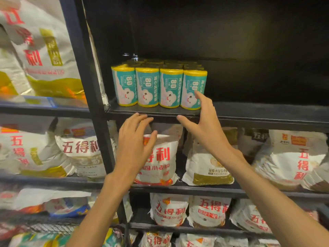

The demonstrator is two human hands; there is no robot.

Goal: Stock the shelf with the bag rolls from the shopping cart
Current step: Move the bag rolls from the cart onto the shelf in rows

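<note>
Standing upright on dark metal shelf: teal-and-yellow bag rolls; white flour sacks at 6 o'clock; left hand, right hand hovering, fingers spread, gripping nothing.

rear bag rolls dim, far-left sacks blurred

There is one view only, from the person's head, facing straight into the dark shelf at close range and tilted a little downward. Its wide lens bows the uprights. Both forearms reach up from the bottom edge, and lower shelves fill the frame's lower half.
</note>
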